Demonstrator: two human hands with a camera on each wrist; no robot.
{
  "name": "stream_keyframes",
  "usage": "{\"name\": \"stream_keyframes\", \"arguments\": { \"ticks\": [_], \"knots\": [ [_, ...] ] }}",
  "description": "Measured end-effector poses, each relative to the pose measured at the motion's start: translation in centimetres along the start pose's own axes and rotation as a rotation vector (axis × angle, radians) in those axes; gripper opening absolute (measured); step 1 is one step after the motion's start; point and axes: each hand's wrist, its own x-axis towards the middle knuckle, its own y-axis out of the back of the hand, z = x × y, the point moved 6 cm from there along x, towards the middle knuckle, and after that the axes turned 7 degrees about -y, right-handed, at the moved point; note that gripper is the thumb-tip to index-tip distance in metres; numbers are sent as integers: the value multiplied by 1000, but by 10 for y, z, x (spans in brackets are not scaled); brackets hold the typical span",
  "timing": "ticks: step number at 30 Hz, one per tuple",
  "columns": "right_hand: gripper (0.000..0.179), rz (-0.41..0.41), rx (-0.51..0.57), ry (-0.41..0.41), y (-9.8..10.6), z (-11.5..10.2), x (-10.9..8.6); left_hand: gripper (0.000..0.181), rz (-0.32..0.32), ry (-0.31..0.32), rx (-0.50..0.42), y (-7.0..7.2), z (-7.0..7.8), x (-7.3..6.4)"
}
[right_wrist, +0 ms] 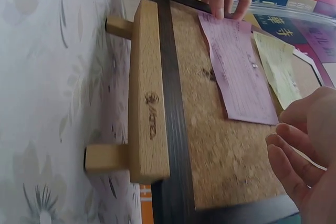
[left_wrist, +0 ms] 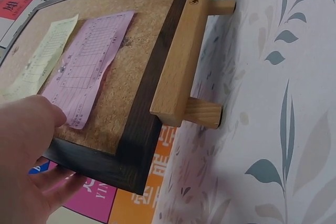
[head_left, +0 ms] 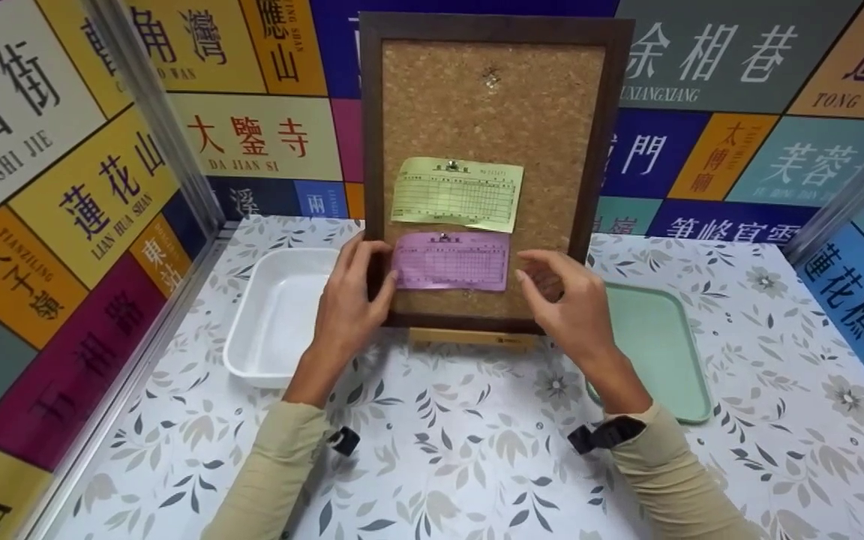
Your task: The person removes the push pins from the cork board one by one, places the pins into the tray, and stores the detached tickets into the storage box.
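Observation:
A purple receipt slip (head_left: 453,266) hangs low on a dark-framed corkboard (head_left: 552,165), just under a yellow-green receipt slip (head_left: 453,196). A small metallic fastener shows at the top of each slip. My left hand (head_left: 349,292) is at the board's left edge, its thumb touching the purple slip's left side; several of its fingers (left_wrist: 60,184) extend past the frame. My right hand (head_left: 573,304) hovers by the purple slip's right edge, thumb and forefinger apart, holding nothing. A wooden stand (right_wrist: 149,103) supports the board's bottom edge.
Left of the board stands a white plastic tub (head_left: 271,322). A pale green tray (head_left: 661,337) lies on the right, partly behind my right forearm. The table wears a leaf-patterned cloth (head_left: 462,442). Colourful sign-covered panels (head_left: 267,135) rise behind and beside it.

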Motion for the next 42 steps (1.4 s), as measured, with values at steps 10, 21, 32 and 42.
{"name": "stream_keyframes", "arguments": {
  "ticks": [10, 21, 32, 42],
  "knots": [
    [21, -26, 100, 15, -38, -13, 12, 30, 11, 11, 1, -2, -1, 0],
    [19, -35, 142, 27, -67, -23, 22, 17, 3, 26, 2, -4, -1, 1],
    [18, 24, 158, 22, -81, -29, 29, 11, 16, 16, -8, -3, -2, 1],
    [14, 110, 184, 8, -90, -36, 34, 11, 44, -2, -5, -3, -2, 3]
  ]
}}
